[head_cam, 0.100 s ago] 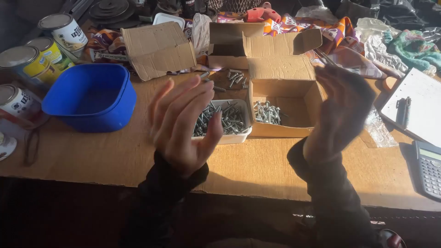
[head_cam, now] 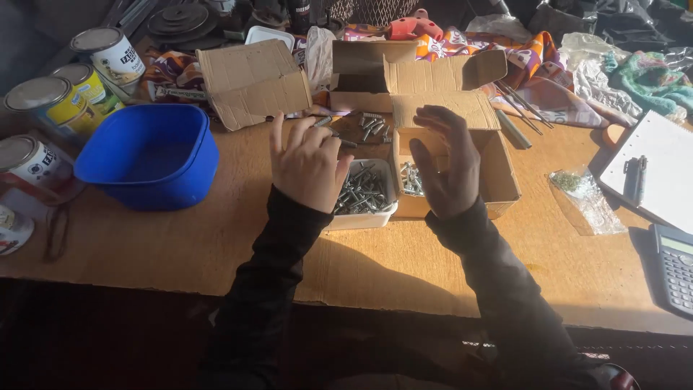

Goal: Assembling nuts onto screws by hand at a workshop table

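Observation:
My left hand is raised, fingers spread, over the left edge of a small white tray filled with grey screws. My right hand is also spread, hovering above an open cardboard box that holds more screws at its left end. Neither hand holds anything. Loose screws lie on the brown wooden table just beyond the tray. Both arms wear dark sleeves.
A blue plastic tub sits at the left, with several paint tins behind it. Folded cardboard and another open box stand at the back. A clear plastic bag, notebook with pen and calculator lie at the right.
Both hands have moved inward and forward over the tray and the box; the left hand has turned so its back faces the camera.

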